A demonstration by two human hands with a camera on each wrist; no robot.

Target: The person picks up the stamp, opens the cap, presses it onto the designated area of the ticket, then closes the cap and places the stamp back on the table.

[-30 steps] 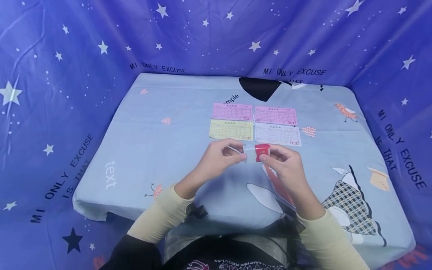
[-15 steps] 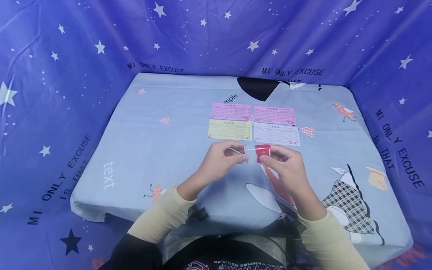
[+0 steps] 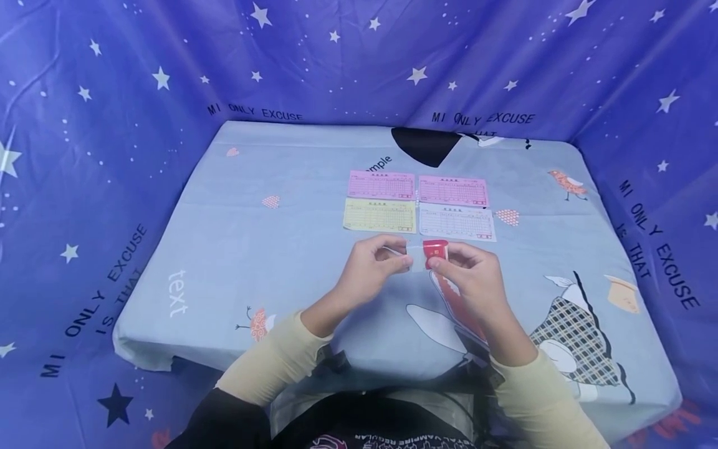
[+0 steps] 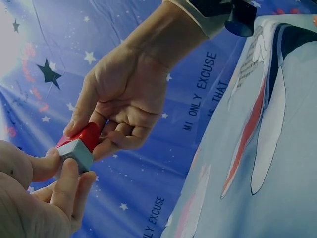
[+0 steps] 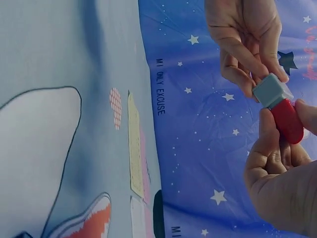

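Note:
Above the table, both hands hold a small stamp with a red body (image 3: pixel 435 251) and a pale, partly see-through end piece (image 3: pixel 415 257). My left hand (image 3: pixel 367 267) pinches the pale end between thumb and fingers. From the other side my right hand (image 3: pixel 475 275) grips the red body. In the left wrist view the end piece (image 4: pixel 76 152) looks like a grey block against the red part (image 4: pixel 89 135). The right wrist view also shows the grey block (image 5: pixel 271 90) touching the red body (image 5: pixel 289 122). Fingertips hide some of both parts.
Beyond the hands lie two pink slips (image 3: pixel 381 186), a yellow slip (image 3: pixel 379 216) and a white slip (image 3: pixel 457 222), laid in two rows. A printed light-blue cloth (image 3: pixel 224 249) covers the table. Star-patterned blue curtains (image 3: pixel 314 56) surround it.
The hands keep nearly the same hold on the stamp, with small shifts of the left fingers. The head view has turned slightly, so the table appears a little further left.

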